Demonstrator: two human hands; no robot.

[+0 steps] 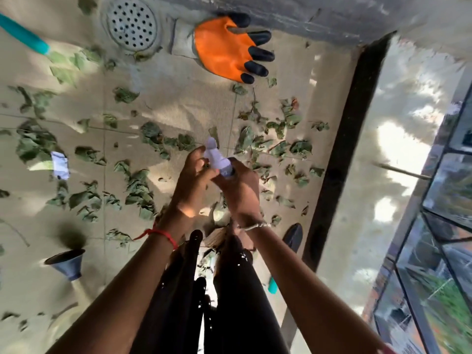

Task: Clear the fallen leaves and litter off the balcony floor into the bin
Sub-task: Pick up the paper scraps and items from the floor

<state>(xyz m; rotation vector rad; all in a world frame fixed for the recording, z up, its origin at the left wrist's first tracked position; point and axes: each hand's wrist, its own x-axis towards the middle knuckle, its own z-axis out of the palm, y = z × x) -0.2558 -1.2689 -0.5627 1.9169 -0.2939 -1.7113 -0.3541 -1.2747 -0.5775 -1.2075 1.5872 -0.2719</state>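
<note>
Both my hands meet over the middle of the tiled balcony floor (pixel 178 98). My right hand (pixel 240 185) grips a crumpled pale paper scrap (pixel 217 157), and my left hand (pixel 191 175) pinches its other side. Several dry green leaves (pixel 143 185) lie scattered across the tiles around and below my hands. Another white paper scrap (pixel 60 164) lies on the floor at the left. No bin shows in this view.
An orange work glove with black fingertips (pixel 224 49) lies by the far wall, next to a round metal drain cover (pixel 131 23). A teal handle (pixel 23 34) crosses the top left. A blue funnel (pixel 67 263) sits lower left. A black rail (pixel 342 154) and glass railing bound the right.
</note>
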